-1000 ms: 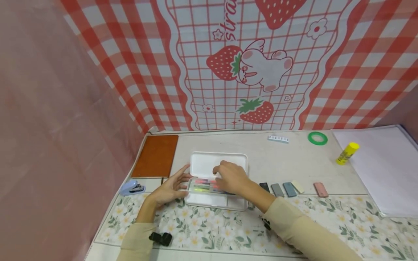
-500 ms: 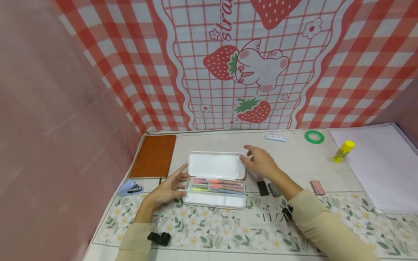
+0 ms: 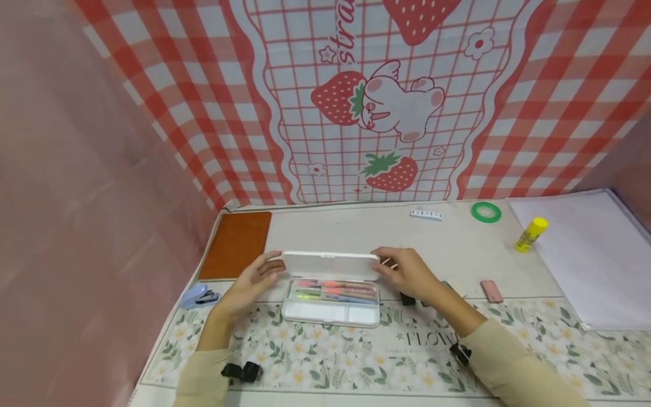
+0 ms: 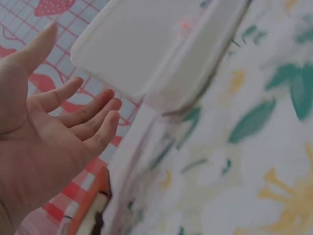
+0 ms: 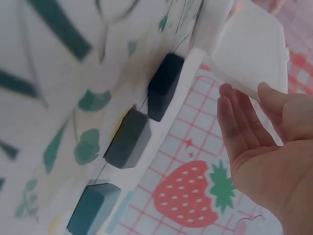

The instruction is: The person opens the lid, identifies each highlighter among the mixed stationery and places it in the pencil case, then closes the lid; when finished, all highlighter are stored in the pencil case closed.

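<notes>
A white pencil case (image 3: 330, 314) lies on the floral mat with its lid (image 3: 325, 265) tilted up at the back. Several coloured pens (image 3: 335, 291) fill its rear compartment; the front compartments look bare. With thumb and fingers my right hand (image 3: 409, 274) pinches the lid's right end, as the right wrist view shows too at the lid corner (image 5: 254, 54). My left hand (image 3: 244, 291) is at the lid's left end, its fingers spread. In the left wrist view those fingers (image 4: 100, 103) are loosely extended near the case's end.
Left of the case are a brown notebook (image 3: 236, 246) and a blue stapler (image 3: 199, 296). Right of it lie small blocks, among them a black one (image 5: 165, 88) and a pink one (image 3: 491, 291). Farther off are green tape (image 3: 486, 220), a yellow glue stick (image 3: 531, 234) and a white sheet (image 3: 580, 254).
My right hand has left the pens, moved right and taken hold of the lid. The lid has swung up from lying flat. My left hand has moved up beside it.
</notes>
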### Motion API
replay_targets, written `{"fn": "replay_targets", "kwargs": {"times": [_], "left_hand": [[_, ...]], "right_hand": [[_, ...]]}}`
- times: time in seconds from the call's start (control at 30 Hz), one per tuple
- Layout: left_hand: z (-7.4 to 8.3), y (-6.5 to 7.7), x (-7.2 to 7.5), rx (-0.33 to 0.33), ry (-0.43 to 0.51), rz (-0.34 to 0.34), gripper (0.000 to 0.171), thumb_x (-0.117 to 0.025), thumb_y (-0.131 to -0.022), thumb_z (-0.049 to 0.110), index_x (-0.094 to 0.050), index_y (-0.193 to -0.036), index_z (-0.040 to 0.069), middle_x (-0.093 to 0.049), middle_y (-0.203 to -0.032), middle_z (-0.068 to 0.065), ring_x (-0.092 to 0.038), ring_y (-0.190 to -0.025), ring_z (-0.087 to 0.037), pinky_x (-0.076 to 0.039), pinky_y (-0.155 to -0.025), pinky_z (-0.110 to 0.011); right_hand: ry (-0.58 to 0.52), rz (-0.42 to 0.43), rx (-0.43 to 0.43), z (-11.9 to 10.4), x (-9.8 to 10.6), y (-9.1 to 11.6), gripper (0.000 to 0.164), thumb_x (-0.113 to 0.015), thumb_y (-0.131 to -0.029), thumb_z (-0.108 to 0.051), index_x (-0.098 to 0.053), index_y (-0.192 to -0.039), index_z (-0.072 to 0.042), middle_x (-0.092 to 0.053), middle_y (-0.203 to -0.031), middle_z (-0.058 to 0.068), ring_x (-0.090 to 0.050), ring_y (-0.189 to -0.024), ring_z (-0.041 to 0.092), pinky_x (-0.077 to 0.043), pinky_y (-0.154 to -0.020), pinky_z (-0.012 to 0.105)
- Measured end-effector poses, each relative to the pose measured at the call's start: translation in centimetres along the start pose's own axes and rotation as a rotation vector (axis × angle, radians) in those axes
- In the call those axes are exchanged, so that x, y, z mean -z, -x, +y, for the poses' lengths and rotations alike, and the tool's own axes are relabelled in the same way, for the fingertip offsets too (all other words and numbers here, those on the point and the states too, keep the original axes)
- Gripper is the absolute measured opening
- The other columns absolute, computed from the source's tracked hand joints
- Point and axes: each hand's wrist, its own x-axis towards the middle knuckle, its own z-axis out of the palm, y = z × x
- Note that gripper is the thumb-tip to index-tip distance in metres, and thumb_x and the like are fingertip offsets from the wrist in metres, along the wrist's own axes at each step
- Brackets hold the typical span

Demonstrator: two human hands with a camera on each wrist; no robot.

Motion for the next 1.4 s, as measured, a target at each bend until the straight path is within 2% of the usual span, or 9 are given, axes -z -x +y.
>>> {"fn": "replay_targets", "kwargs": {"times": [0.13,0.27,0.37,0.5,0.6,0.73,0.87,1.1,1.4], "left_hand": [[1.1,0.0,-0.4,-0.01,-0.123,0.056,0.051,-0.04,-0.102,0.032,-0.033,-0.146,0.008,-0.04,-0.145,-0.016,-0.035,-0.135,-0.031,-0.028,-0.108,-0.053],[1.0,0.1,-0.8,0.022,-0.232,0.007,0.052,-0.054,-0.096,0.03,-0.042,-0.142,0.007,-0.045,-0.143,-0.012,-0.039,-0.133,-0.029,-0.032,-0.106,-0.05],[0.5,0.3,-0.8,0.043,-0.262,-0.047,0.059,-0.067,-0.088,0.025,-0.045,-0.14,0.007,-0.044,-0.143,-0.011,-0.038,-0.133,-0.028,-0.031,-0.108,-0.048],[0.1,0.6,-0.8,0.095,-0.301,-0.077,0.074,-0.079,-0.077,0.026,-0.045,-0.141,0.011,-0.041,-0.145,-0.009,-0.034,-0.136,-0.029,-0.03,-0.109,-0.047],[0.1,0.5,-0.9,0.138,-0.323,-0.073,0.082,-0.082,-0.072,0.027,-0.042,-0.142,0.013,-0.039,-0.146,-0.009,-0.035,-0.135,-0.031,-0.033,-0.107,-0.048],[0.1,0.2,-1.4,0.198,-0.327,-0.049,0.091,-0.086,-0.067,0.024,-0.038,-0.145,0.014,-0.036,-0.148,-0.01,-0.035,-0.135,-0.033,-0.034,-0.105,-0.05],[0.0,0.1,-1.8,0.254,-0.327,-0.024,0.093,-0.088,-0.063,0.023,-0.041,-0.143,0.016,-0.037,-0.147,-0.01,-0.035,-0.135,-0.034,-0.034,-0.105,-0.05],[-0.1,0.1,-1.9,0.241,-0.351,-0.025,0.091,-0.088,-0.063,0.022,-0.043,-0.141,0.016,-0.037,-0.146,-0.009,-0.033,-0.135,-0.037,-0.032,-0.106,-0.052],[0.2,1.1,-2.0,0.271,-0.469,0.01,0.092,-0.089,-0.061,0.024,-0.043,-0.14,0.02,-0.042,-0.138,-0.001,-0.042,-0.127,-0.032,-0.039,-0.099,-0.052]], "right_hand": [[0.036,-0.063,0.022,-1.5,0.1,0.9,0.017,-0.072,-0.082,-0.008,-0.071,-0.098,-0.013,-0.068,-0.094,-0.002,-0.064,-0.085,0.014,-0.054,-0.071,0.028],[0.068,-0.176,0.01,-2.5,-0.1,1.5,0.02,-0.075,-0.08,-0.011,-0.069,-0.097,-0.019,-0.066,-0.101,-0.005,-0.062,-0.096,0.017,-0.053,-0.079,0.037],[0.069,-0.273,-0.026,-2.6,-0.3,2.1,0.026,-0.077,-0.078,-0.022,-0.068,-0.102,-0.021,-0.062,-0.116,0.001,-0.058,-0.11,0.024,-0.049,-0.089,0.044],[0.085,-0.354,-0.053,-2.4,-0.9,2.6,0.048,-0.076,-0.075,-0.046,-0.065,-0.114,-0.02,-0.052,-0.133,0.011,-0.049,-0.122,0.033,-0.042,-0.097,0.053],[0.126,-0.357,-0.053,-2.4,-1.7,2.4,0.064,-0.073,-0.074,-0.054,-0.061,-0.124,-0.016,-0.052,-0.134,0.009,-0.051,-0.121,0.029,-0.043,-0.097,0.048],[0.189,-0.356,-0.074,-2.9,-2.6,1.8,0.077,-0.077,-0.07,-0.051,-0.055,-0.132,-0.011,-0.055,-0.129,0.005,-0.055,-0.113,0.021,-0.047,-0.092,0.039],[0.223,-0.381,-0.128,-3.6,-2.9,1.5,0.081,-0.081,-0.066,-0.047,-0.055,-0.133,-0.009,-0.055,-0.13,0.009,-0.055,-0.113,0.024,-0.047,-0.093,0.041],[0.256,-0.398,-0.163,-4.1,-3.3,1.3,0.082,-0.083,-0.066,-0.044,-0.054,-0.134,-0.009,-0.049,-0.136,0.016,-0.052,-0.119,0.032,-0.044,-0.097,0.047],[0.294,-0.422,-0.145,-4.4,-4.5,1.3,0.083,-0.08,-0.069,-0.047,-0.05,-0.138,-0.011,-0.045,-0.14,0.017,-0.046,-0.125,0.034,-0.039,-0.102,0.049]]}}
